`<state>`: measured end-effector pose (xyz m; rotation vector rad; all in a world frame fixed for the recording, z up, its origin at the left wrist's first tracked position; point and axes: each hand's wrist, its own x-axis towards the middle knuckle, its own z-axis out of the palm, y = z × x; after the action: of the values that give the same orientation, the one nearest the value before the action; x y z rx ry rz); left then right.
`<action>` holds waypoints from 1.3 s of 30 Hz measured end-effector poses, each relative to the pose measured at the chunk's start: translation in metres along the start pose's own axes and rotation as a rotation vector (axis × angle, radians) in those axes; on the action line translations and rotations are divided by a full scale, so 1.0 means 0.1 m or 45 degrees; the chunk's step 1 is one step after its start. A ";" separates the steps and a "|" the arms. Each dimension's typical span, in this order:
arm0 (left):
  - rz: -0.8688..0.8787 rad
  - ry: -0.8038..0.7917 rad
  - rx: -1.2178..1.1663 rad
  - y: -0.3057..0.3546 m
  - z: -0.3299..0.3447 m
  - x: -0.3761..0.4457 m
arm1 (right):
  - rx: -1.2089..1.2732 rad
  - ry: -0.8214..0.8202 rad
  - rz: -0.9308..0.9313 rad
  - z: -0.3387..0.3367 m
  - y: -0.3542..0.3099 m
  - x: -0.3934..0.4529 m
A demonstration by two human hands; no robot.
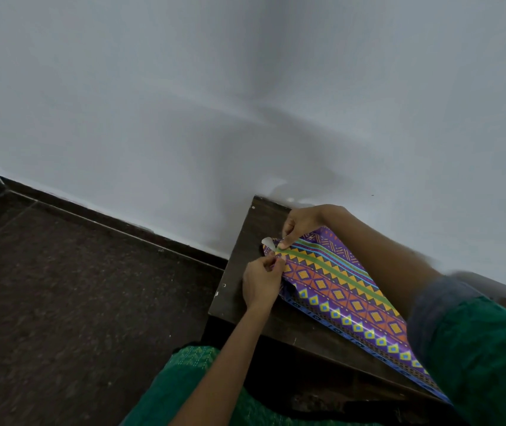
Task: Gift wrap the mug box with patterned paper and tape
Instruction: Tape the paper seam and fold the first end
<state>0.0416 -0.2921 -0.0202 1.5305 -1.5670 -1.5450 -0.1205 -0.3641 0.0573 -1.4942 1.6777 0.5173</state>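
On table [239,290] | left hand [262,279] pinches tape [268,243] | right hand [299,224] pinches patterned paper [344,290]

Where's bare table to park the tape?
Bare wood on the table along its left edge, beside the left hand, and a strip at the far corner by the wall. Crowded: the patterned paper covers the rest, with the right hand and a tape piece at its far end.

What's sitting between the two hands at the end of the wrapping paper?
In the head view, a small pale piece of tape sticks up between the left hand and right hand, at the end of the patterned paper.
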 end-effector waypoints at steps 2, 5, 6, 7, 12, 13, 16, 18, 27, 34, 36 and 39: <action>0.059 0.050 0.114 0.00 -0.02 0.03 | -0.003 0.013 -0.047 0.00 0.00 -0.01; -0.039 -0.065 -0.169 0.00 0.00 0.08 | -0.120 0.002 -0.113 0.01 -0.06 -0.01; -0.110 -0.105 -0.275 0.01 0.01 0.09 | -0.174 0.003 -0.133 0.02 -0.08 0.01; -0.183 -0.130 -0.357 0.01 0.03 0.07 | -0.223 0.013 -0.142 0.04 -0.10 0.02; -0.356 0.015 -0.541 0.02 0.10 -0.07 | -0.322 0.152 -0.186 0.16 -0.11 -0.01; -0.396 0.086 -0.585 0.04 0.11 -0.12 | -0.337 0.232 -0.181 0.18 -0.09 -0.04; -0.608 0.178 -0.969 0.09 0.14 -0.28 | -0.275 0.503 -0.054 0.24 -0.03 -0.16; -0.732 0.166 -1.192 0.12 0.15 -0.32 | -0.183 0.543 0.028 0.28 0.00 -0.22; -0.443 0.134 -0.522 -0.04 0.16 -0.19 | -0.558 0.513 0.168 0.50 0.06 -0.03; -0.293 0.042 -0.116 -0.14 0.14 -0.18 | -0.586 0.456 0.233 0.52 0.07 0.04; -0.249 0.007 -0.016 -0.14 0.12 -0.17 | -0.583 0.436 0.261 0.52 0.06 0.05; -0.207 -0.030 0.151 -0.10 0.06 -0.15 | -0.679 0.439 0.291 0.51 0.01 0.05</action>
<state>0.0436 -0.2741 -0.0251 1.7487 -1.6073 -1.5865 -0.1058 -0.3287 0.0230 -1.8563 2.1049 0.9282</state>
